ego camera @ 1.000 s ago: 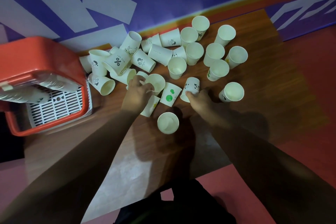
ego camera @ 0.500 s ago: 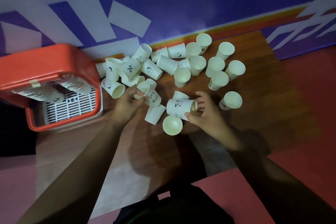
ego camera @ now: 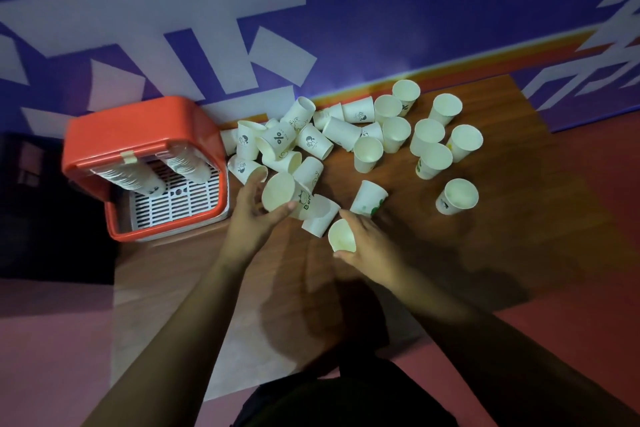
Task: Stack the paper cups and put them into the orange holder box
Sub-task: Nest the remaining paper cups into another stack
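1. Blue wall (ego camera: 381, 10) with white shapes backs your wooden worktop (ego camera: 485, 246). The orange holder box (ego camera: 138, 128) stands at its left end, and two nested stacks (ego camera: 185, 166) already hang inside it.
2. Loose paper cups (ego camera: 311, 142) lie heaped just right of the box, many of them tipped. More stand upright well to the right of it.
3. Your left grip (ego camera: 254, 215), near the box's front right corner, is curled round a tipped cup (ego camera: 278, 191) whose mouth faces you. It was holding a cup half a second ago too.
4. Your right grip (ego camera: 370, 246), farther right of the box and nearer you, is closed round a mouth-up cup (ego camera: 341, 236).
5. Half a second ago that grip held a panda-printed cup on its side, just above a lone upright cup. Now only one mouth shows there. You have probably nested the two, but the print is hidden, so I cannot tell.
6. If so, a new stack has only just begun and most cups are still loose. Joining the two held cups looks like your next move. Squeeze lightly, because thin paper walls buckle.
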Action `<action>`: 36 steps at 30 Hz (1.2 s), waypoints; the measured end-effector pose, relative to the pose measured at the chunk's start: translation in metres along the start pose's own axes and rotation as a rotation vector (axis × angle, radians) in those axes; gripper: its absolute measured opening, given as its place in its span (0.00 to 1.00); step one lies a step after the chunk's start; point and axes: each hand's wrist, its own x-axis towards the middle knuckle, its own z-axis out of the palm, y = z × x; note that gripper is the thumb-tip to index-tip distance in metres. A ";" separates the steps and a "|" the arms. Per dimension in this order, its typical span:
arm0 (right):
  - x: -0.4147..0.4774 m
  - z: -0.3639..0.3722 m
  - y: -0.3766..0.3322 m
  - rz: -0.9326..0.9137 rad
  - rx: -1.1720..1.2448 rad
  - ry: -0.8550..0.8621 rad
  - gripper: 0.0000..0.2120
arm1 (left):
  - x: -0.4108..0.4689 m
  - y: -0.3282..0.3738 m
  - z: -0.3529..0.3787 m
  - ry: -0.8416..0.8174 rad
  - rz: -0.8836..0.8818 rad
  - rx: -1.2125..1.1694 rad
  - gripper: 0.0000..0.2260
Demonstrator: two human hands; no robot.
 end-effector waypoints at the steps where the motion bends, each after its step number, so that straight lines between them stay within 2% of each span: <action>1: 0.000 0.004 0.003 0.005 -0.003 -0.006 0.42 | -0.001 0.001 0.001 -0.014 0.001 0.012 0.34; 3: -0.003 0.007 0.010 0.036 0.018 -0.023 0.46 | -0.007 0.007 0.006 -0.038 0.015 0.067 0.28; 6: -0.011 0.003 0.026 0.158 0.119 0.016 0.49 | -0.015 0.013 0.020 -0.071 0.013 0.124 0.28; 8: -0.018 -0.007 0.037 0.259 0.201 0.089 0.45 | -0.022 0.016 0.033 -0.150 0.027 0.120 0.27; 10: -0.027 -0.017 0.055 0.330 0.304 0.117 0.37 | -0.026 0.015 0.048 -0.258 0.051 0.144 0.27; 13: -0.038 -0.029 0.079 0.416 0.378 0.176 0.31 | -0.029 0.009 0.072 -0.350 0.076 0.267 0.33; 16: -0.043 -0.033 0.093 0.477 0.432 0.210 0.26 | -0.028 0.000 0.096 -0.344 0.092 0.416 0.35; 20: -0.041 -0.029 0.104 0.501 0.437 0.199 0.27 | -0.027 -0.018 0.115 -0.414 0.171 0.674 0.41; 22: -0.037 -0.025 0.107 0.519 0.410 0.173 0.27 | -0.023 -0.023 0.114 -0.464 0.189 0.718 0.45; 24: -0.029 -0.023 0.107 0.534 0.402 0.146 0.28 | -0.013 -0.021 0.108 -0.399 0.114 0.596 0.43; 26: -0.016 -0.022 0.105 0.567 0.429 0.125 0.31 | 0.007 -0.023 0.100 -0.212 -0.012 0.476 0.34; 28: 0.001 -0.022 0.103 0.616 0.460 0.107 0.35 | 0.029 -0.028 0.093 -0.080 -0.111 0.519 0.26; 29: 0.009 -0.022 0.103 0.636 0.475 0.099 0.36 | 0.039 -0.032 0.091 -0.059 -0.155 0.568 0.25; 31: 0.024 -0.022 0.102 0.675 0.513 0.090 0.39 | 0.054 -0.042 0.092 -0.087 -0.260 0.633 0.27; 36: 0.053 -0.018 0.099 0.746 0.507 0.120 0.38 | 0.067 -0.059 0.101 -0.152 -0.444 0.592 0.37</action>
